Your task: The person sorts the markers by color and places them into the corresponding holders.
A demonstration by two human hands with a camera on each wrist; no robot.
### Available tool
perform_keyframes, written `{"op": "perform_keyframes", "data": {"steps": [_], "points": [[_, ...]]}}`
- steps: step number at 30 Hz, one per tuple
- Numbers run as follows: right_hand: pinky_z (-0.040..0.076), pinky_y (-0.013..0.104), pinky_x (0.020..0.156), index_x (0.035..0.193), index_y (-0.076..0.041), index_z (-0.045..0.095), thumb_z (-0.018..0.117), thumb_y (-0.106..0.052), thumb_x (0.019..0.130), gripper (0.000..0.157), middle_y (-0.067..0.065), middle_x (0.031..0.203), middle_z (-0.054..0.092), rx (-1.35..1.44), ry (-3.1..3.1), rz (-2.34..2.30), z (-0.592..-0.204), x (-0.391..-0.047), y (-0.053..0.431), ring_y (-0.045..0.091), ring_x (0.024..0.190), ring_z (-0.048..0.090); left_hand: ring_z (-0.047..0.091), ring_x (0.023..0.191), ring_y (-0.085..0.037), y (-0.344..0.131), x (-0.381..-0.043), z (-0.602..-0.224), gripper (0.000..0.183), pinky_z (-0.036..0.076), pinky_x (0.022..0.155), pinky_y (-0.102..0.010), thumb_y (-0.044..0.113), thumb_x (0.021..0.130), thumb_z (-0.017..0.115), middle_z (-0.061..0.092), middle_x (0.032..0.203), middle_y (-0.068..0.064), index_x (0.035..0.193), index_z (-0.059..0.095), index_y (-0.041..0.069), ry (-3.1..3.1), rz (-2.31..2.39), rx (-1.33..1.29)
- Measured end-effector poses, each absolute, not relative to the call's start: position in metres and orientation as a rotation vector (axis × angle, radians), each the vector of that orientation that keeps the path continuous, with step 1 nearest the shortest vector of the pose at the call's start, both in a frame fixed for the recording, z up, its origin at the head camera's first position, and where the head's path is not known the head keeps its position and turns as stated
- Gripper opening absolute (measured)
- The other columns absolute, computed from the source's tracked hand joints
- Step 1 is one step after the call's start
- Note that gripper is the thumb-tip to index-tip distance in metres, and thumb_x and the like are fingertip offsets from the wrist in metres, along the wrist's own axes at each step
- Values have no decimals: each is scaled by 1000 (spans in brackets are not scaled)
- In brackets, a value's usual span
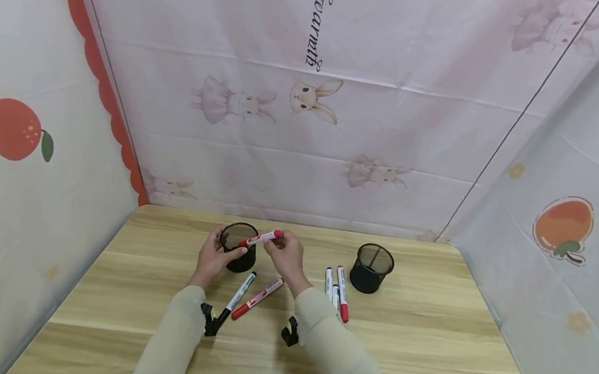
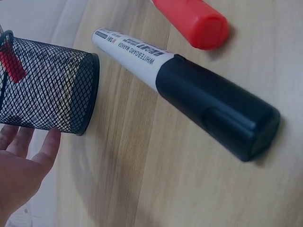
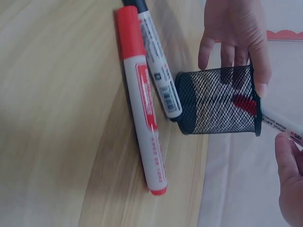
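Note:
My left hand [image 1: 211, 261] holds a black mesh pen cup [image 1: 241, 262] at the left of the table, thumb at the rim and fingers along the far side. Between the thumb and fingers of my right hand [image 1: 286, 257] is a red whiteboard marker [image 1: 263, 239], tilted over the cup's mouth. Through the mesh in the right wrist view, the red cap [image 3: 245, 104] shows just inside the rim, while the white barrel [image 3: 280, 124] sticks out towards the right hand. In the left wrist view the cup [image 2: 47, 85] appears sideways, with fingertips against its mesh.
A black whiteboard marker [image 1: 239, 292] and another red marker [image 1: 258, 298] lie in front of the cup. Further right, several markers [image 1: 342, 293] lie side by side near a second mesh cup [image 1: 368, 279]. Printed cloth walls [image 1: 288, 192] border the wooden table [image 1: 426, 337].

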State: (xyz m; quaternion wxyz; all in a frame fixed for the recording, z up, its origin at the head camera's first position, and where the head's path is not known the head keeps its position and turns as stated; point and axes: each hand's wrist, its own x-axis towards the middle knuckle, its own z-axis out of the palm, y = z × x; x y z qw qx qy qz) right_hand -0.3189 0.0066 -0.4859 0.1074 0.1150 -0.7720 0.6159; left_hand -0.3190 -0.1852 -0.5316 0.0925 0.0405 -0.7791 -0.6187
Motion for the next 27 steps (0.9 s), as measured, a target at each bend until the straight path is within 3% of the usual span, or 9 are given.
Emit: {"op": "perform_keyframes", "data": {"steps": [15, 22, 27], "points": [[48, 21, 54, 89, 0, 63, 68, 1, 79, 11, 3, 73, 64, 267, -2342, 1839, -488, -315, -8, 8, 62, 59, 35, 127, -34, -186, -317, -530, 86, 28, 104, -46, 30, 73, 81, 39, 138, -19, 142, 33, 11, -2351, -1822, 137], [49, 23, 54, 96, 3, 65, 65, -1, 80, 17, 4, 75, 66, 255, -2356, 1885, -489, -313, -7, 12, 62, 62, 38, 125, -32, -184, -317, -530, 82, 30, 102, -46, 30, 73, 80, 42, 136, -18, 140, 36, 11, -2324, -1831, 118], [52, 26, 57, 93, 1, 65, 68, -5, 82, 14, 5, 74, 66, 223, -2316, 1968, -494, -314, -5, 16, 64, 65, 38, 124, -33, -185, -317, -529, 80, 30, 102, -47, 28, 73, 80, 43, 135, -19, 138, 37, 10, -2327, -1827, 114]]}}
